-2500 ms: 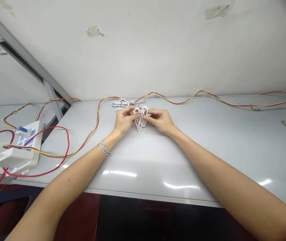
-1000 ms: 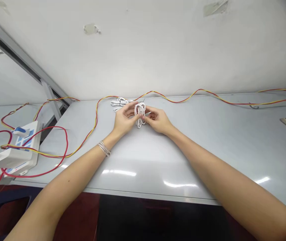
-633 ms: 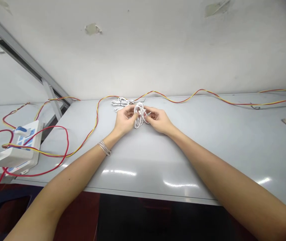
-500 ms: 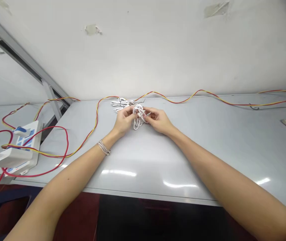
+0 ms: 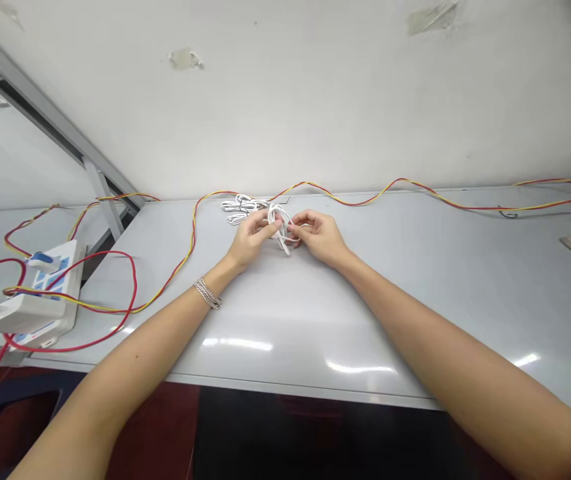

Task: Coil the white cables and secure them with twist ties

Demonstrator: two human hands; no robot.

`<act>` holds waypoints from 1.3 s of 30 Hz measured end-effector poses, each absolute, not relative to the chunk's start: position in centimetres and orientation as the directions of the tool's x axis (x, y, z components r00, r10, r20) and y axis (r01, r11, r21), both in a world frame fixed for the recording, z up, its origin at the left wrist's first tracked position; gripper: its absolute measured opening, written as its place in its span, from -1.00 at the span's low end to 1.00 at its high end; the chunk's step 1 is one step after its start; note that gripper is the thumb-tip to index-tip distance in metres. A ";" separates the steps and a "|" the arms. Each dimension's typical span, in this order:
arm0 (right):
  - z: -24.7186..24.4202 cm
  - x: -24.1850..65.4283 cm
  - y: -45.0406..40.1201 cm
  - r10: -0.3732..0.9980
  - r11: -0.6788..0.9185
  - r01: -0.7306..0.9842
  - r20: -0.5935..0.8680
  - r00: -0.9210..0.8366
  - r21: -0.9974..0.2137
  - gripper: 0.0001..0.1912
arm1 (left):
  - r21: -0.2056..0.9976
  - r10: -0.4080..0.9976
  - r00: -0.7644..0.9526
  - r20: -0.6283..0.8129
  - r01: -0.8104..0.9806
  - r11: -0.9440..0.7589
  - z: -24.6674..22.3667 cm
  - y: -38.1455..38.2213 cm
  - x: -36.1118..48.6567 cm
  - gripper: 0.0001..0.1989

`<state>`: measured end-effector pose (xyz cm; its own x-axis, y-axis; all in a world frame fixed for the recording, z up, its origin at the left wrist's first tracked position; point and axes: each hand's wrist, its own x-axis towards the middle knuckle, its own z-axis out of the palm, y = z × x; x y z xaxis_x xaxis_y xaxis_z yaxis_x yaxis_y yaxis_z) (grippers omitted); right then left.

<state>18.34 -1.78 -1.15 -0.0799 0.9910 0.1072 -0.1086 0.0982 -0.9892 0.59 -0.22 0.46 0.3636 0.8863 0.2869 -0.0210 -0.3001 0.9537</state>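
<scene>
Two bare hands over a pale grey tabletop, fingers curled and tips pinching: left hand and right hand share a looped white cable between them. Second bundle of white cable just beyond, beside a twisted red-and-yellow wire.
</scene>
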 end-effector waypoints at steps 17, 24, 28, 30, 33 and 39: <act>-2.1 18.5 -1.5 0.957 0.288 0.192 0.279 -0.072 -0.938 -0.76 | 0.945 0.914 0.241 0.326 -0.106 -0.309 -0.3 -0.1 1.1 -0.53; -1.3 18.5 -2.0 0.935 0.351 0.279 0.321 -0.149 -0.894 -0.82 | 0.919 0.901 0.183 0.394 -0.088 -0.385 0.0 -0.2 1.0 -0.43; -0.7 18.5 -2.6 0.909 0.409 0.292 0.357 -0.217 -0.864 -0.80 | 0.932 0.917 0.169 0.362 -0.037 -0.361 -0.4 0.4 0.8 -0.48; -0.6 18.4 -2.8 0.901 0.421 0.277 0.364 -0.235 -0.863 -0.79 | 0.935 0.917 0.186 0.352 -0.015 -0.355 -0.5 0.6 0.6 -0.55; -0.7 18.3 -2.9 0.912 0.395 0.254 0.342 -0.228 -0.883 -0.72 | 0.931 0.908 0.222 0.354 0.003 -0.364 -0.4 0.7 0.5 -0.62; -1.3 18.1 -2.7 0.919 0.378 0.250 0.328 -0.220 -0.891 -0.61 | 0.970 0.945 0.221 0.242 -0.040 -0.239 -0.2 0.4 0.5 -0.59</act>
<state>18.11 -2.66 -1.28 -0.2198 0.9189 0.3275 0.2503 0.3776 -0.8915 0.54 0.42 -0.21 0.2210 0.9449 0.2416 -0.0398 -0.2388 0.9703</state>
